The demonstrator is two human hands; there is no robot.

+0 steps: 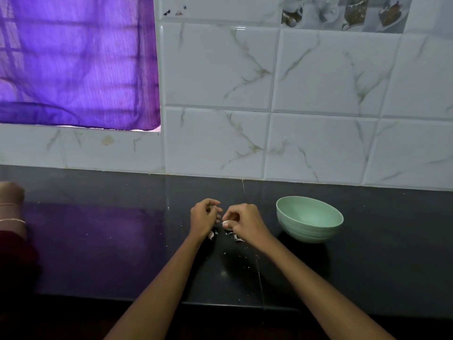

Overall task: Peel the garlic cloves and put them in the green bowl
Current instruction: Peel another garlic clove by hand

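Both hands work close together over a dark kitchen counter: the right hand (241, 220), fingers curled, pinches a pale garlic clove (225, 223) at its fingertips, while the left hand (204, 218) sits just beside it with fingers bent inward; whether the left hand grips anything cannot be told. Behind them rises a wall of glossy white marble-veined tiles (269, 94), with a window covered by a sheer purple curtain (78, 62) at upper left, its colour reflected in the polished black countertop (110, 241). A round, ribbed green bowl (309, 218) stands on the counter just right of the right hand, its visible interior showing no cloves. Another person's arm (11, 209), wearing thin bangles, rests at the far left edge. Scraps of white garlic skin (232, 235) lie scattered on the counter beneath and near the hands.
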